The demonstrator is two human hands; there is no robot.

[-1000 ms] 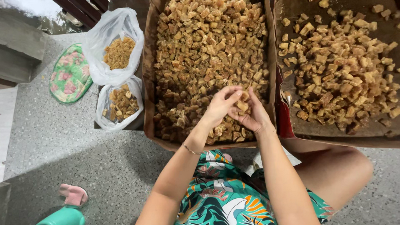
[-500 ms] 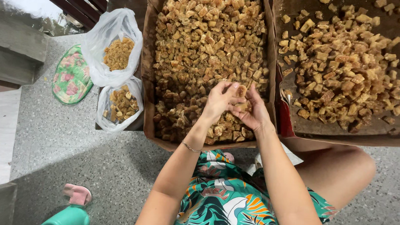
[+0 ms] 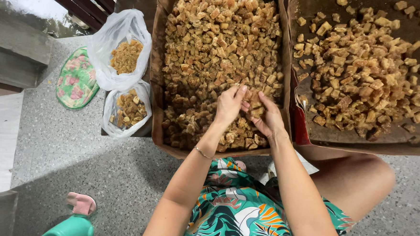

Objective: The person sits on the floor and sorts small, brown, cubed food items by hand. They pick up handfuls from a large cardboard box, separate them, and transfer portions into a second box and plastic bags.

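I'm seeing both hands pinching one brown chunk [image 3: 253,102]: left hand [image 3: 230,106] at its 9 o'clock, right hand [image 3: 266,117] at 4, equally near.

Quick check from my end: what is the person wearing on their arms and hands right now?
Both arms are bare, with no sleeves and no gloves. The left hand has a thin bracelet at the wrist. The right hand shows no ring, watch or band that I can make out. Below the arms is a teal garment with a leaf print in orange, white and black.
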